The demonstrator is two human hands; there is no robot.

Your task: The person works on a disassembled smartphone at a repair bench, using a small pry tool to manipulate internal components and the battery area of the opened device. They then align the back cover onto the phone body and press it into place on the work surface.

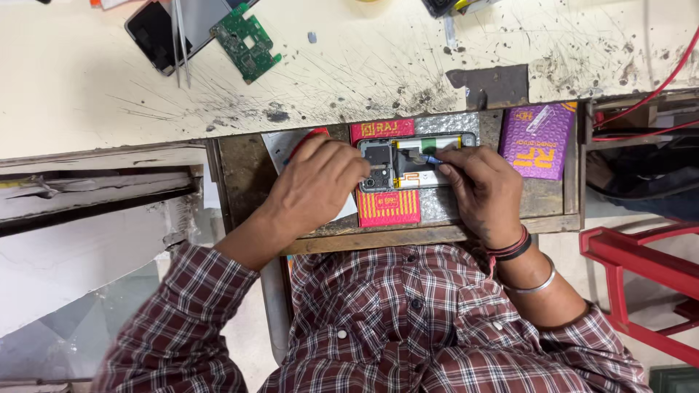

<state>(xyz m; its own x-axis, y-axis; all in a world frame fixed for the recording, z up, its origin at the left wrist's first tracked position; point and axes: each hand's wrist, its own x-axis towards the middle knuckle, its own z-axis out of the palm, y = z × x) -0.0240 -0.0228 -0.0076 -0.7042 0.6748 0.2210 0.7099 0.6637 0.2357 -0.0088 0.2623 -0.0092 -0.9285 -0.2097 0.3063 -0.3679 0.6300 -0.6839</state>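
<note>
An opened phone with its back cover off lies on a red box in a wooden drawer. My left hand rests on the phone's left end and holds it steady. My right hand pinches a thin blue-tipped tool whose tip touches the phone's inner parts near the middle. Both sleeves are dark red plaid. The right wrist wears a red and black thread and a metal bangle.
A purple box lies in the drawer's right part. On the scratched cream worktop sit a green circuit board, a dark phone screen and tweezers. Red wires and a red plastic stool are at right.
</note>
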